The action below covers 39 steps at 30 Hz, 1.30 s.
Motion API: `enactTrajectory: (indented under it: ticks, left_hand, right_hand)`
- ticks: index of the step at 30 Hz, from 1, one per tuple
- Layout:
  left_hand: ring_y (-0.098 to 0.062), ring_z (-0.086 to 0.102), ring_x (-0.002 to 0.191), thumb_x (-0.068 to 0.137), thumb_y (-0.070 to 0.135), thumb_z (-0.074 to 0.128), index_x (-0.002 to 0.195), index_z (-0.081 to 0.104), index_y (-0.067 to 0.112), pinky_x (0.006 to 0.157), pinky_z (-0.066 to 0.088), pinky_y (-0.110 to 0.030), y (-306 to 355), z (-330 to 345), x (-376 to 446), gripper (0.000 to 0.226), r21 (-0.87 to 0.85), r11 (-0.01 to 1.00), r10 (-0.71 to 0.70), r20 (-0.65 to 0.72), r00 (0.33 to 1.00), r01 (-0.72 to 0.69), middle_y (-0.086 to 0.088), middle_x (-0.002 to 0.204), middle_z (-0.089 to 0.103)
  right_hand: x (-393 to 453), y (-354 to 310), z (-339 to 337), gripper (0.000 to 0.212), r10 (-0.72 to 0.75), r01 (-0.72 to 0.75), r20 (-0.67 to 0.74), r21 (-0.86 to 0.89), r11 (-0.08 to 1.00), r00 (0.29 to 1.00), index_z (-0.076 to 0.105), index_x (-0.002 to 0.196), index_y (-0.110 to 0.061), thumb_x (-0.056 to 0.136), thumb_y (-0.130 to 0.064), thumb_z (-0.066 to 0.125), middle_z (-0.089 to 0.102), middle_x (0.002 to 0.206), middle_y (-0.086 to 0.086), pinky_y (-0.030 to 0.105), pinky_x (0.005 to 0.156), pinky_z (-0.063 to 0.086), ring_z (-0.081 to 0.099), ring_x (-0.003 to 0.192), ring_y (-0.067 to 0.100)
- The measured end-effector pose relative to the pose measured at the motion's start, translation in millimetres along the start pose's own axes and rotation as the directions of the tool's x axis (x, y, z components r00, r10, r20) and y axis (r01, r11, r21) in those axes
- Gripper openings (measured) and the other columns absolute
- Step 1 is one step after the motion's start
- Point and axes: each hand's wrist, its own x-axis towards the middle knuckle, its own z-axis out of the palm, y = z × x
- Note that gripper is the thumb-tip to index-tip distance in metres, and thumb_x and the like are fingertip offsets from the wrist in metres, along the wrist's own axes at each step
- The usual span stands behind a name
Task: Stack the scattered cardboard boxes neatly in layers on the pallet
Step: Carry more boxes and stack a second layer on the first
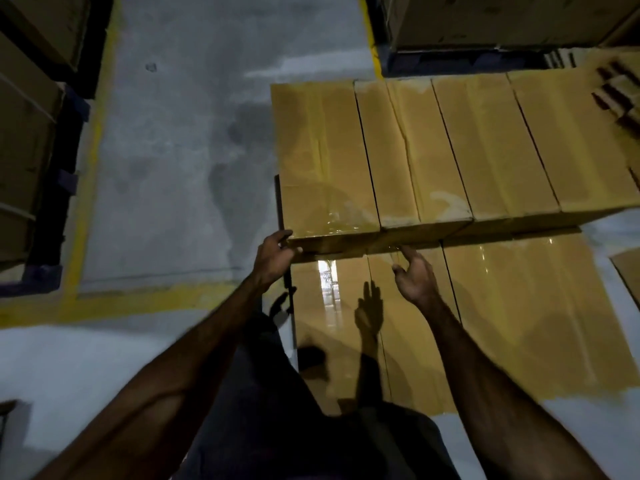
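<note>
Seen from above: an upper row of four boxes [450, 150] side by side, resting on a lower layer [519, 313] of taped boxes that sticks out toward the viewer. Pallet itself hidden under the stack.

Left hand [275, 252] at the near left corner of the end box [325, 161], fingers curled round that corner, thumb along the near face: gripping it. Right hand [414, 275] further right along the same near edge, palm up, fingers nearly straight, fingertips [405, 250] touching the near face where the end box meets the second box [412, 150]; not wrapped round anything. Both forearms bare, reaching forward; dark trousers [277, 393] below.

Shiny tape glare [327, 275] on the lower layer, hand shadows across it.

Around: grey concrete floor [180, 150] with yellow lines [86, 168]; more stacked boxes on dark pallets at far left [27, 150] and top right [502, 22]; a ridged cardboard piece [620, 91] at right edge, details blurred.
</note>
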Motion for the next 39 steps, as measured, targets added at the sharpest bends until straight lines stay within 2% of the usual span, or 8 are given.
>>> enactTrajectory:
  ticks: [3, 5, 7, 9, 14, 22, 30, 39]
  left_hand:
    - [-0.019, 0.062, 0.121, 0.093, 0.016, 0.077, 0.145, 0.061, 0.017, 0.080, 0.047, -0.012, -5.7, 7.2, -34.6, 0.054, -0.014, 1.000, -0.005, 0.004, 1.000, 0.005, 0.007, 0.129, 0.062]
    - [-0.015, 0.060, 0.119, 0.094, 0.011, 0.075, 0.146, 0.060, 0.016, 0.065, 0.047, -0.003, -9.2, 15.8, -61.3, 0.055, -0.023, 1.000, 0.001, 0.027, 1.000, -0.001, 0.005, 0.138, 0.062]
    - [-0.020, 0.060, 0.129, 0.092, 0.010, 0.077, 0.146, 0.061, 0.017, 0.085, 0.057, -0.018, -13.9, 28.1, -85.7, 0.056, -0.033, 0.999, 0.031, 0.046, 0.998, -0.030, -0.002, 0.145, 0.062]
    - [-0.022, 0.059, 0.133, 0.093, 0.012, 0.077, 0.145, 0.061, 0.016, 0.103, 0.053, -0.033, -13.2, 44.0, -116.7, 0.055, -0.054, 0.997, 0.054, 0.032, 0.998, -0.052, -0.002, 0.145, 0.063]
    - [-0.019, 0.058, 0.135, 0.096, 0.011, 0.073, 0.145, 0.060, 0.018, 0.111, 0.050, -0.039, -5.4, 87.5, -207.1, 0.051, -0.122, 0.989, 0.073, -0.085, 0.994, -0.084, 0.000, 0.144, 0.063]
    - [-0.018, 0.061, 0.129, 0.100, 0.016, 0.071, 0.151, 0.055, 0.019, 0.100, 0.052, -0.031, 16.8, 123.6, -360.0, 0.054, -0.230, 0.958, 0.126, -0.195, 0.973, -0.170, 0.002, 0.149, 0.059]
    - [-0.014, 0.063, 0.128, 0.099, 0.021, 0.072, 0.150, 0.057, 0.024, 0.108, 0.054, -0.048, 10.0, 90.9, -450.2, 0.053, -0.259, 0.926, 0.222, -0.220, 0.950, -0.276, 0.008, 0.147, 0.062]
    - [-0.011, 0.063, 0.127, 0.098, 0.022, 0.074, 0.141, 0.062, 0.034, 0.108, 0.053, -0.044, -47.6, 33.6, -538.2, 0.046, -0.288, 0.892, 0.258, -0.309, 0.916, -0.348, 0.011, 0.140, 0.065]
  right_hand:
    - [-37.2, 6.4, 2.7, 0.057, 0.082, -0.077, -0.019, 0.183, 0.980, 0.996, 0.047, 0.156, -0.015, 0.102, -0.015, 0.065, 0.048, 0.160, 0.006, 0.043, 0.121, 0.037, 0.041, 0.149, 0.029]
    - [-59.5, 15.6, 3.4, 0.058, 0.110, -0.093, -0.043, 0.293, 0.951, 0.993, 0.045, 0.156, -0.018, 0.102, -0.018, 0.065, 0.046, 0.161, 0.005, 0.051, 0.121, 0.038, 0.040, 0.150, 0.029]
    - [-77.7, 26.6, 3.9, 0.058, 0.127, -0.096, -0.060, 0.379, 0.920, 0.990, 0.045, 0.157, -0.023, 0.103, -0.019, 0.065, 0.045, 0.162, 0.003, 0.055, 0.119, 0.041, 0.040, 0.150, 0.029]
    - [-96.8, 38.8, 0.0, 0.057, 0.122, -0.081, -0.066, 0.437, 0.896, 0.990, 0.044, 0.157, -0.025, 0.103, -0.020, 0.064, 0.045, 0.162, 0.002, 0.053, 0.118, 0.042, 0.041, 0.149, 0.027]
    - [-152.2, 66.2, -35.1, 0.054, 0.001, 0.006, -0.013, 0.497, 0.868, 1.000, 0.047, 0.155, -0.023, 0.104, -0.021, 0.063, 0.047, 0.160, 0.002, 0.045, 0.116, 0.043, 0.044, 0.147, 0.021]
    - [-260.5, 73.9, -97.7, 0.049, -0.115, 0.087, 0.022, 0.512, 0.855, 0.993, 0.050, 0.153, -0.020, 0.105, -0.024, 0.061, 0.053, 0.155, 0.001, 0.036, 0.110, 0.044, 0.049, 0.142, 0.018]
    - [-357.4, 58.9, -114.4, 0.047, -0.141, 0.158, -0.074, 0.568, 0.808, 0.987, 0.054, 0.150, -0.018, 0.104, -0.025, 0.063, 0.059, 0.149, 0.000, 0.043, 0.114, 0.046, 0.054, 0.137, 0.017]
    - [-469.3, 30.8, -85.5, 0.049, -0.211, 0.209, -0.056, 0.518, 0.829, 0.976, 0.052, 0.152, -0.018, 0.104, -0.025, 0.063, 0.059, 0.148, -0.003, 0.023, 0.102, 0.045, 0.055, 0.134, 0.010]
